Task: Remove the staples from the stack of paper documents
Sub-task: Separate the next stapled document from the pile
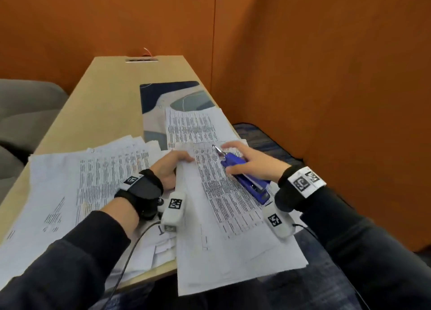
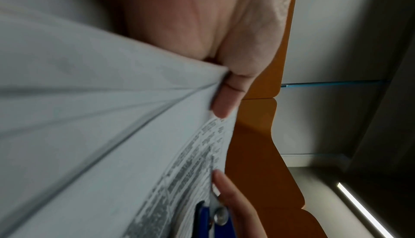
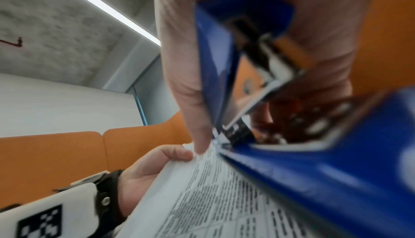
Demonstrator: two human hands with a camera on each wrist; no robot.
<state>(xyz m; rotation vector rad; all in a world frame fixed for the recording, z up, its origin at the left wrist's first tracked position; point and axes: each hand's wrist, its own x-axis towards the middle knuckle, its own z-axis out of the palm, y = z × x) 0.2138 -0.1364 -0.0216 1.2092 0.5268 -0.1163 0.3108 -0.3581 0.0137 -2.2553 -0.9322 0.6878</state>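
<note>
A stapled printed document (image 1: 224, 211) (image 2: 112, 135) (image 3: 213, 197) hangs partly over the table's near edge. My left hand (image 1: 172, 167) (image 3: 143, 169) pinches its upper left edge, thumb (image 2: 226, 100) on top. My right hand (image 1: 251, 163) grips a blue stapler (image 1: 245, 177) (image 3: 280, 162) (image 2: 206, 220) lying on the page. The stapler's metal remover tip (image 1: 217, 149) points at the document's top corner. The staple itself is too small to make out.
Loose printed sheets (image 1: 88, 181) spread over the left of the wooden table (image 1: 112, 95). Another printed pile (image 1: 193, 125) lies on a blue patterned mat (image 1: 168, 95) behind my hands. An orange wall (image 1: 326, 65) closes the right side. A grey seat (image 1: 25, 109) stands at left.
</note>
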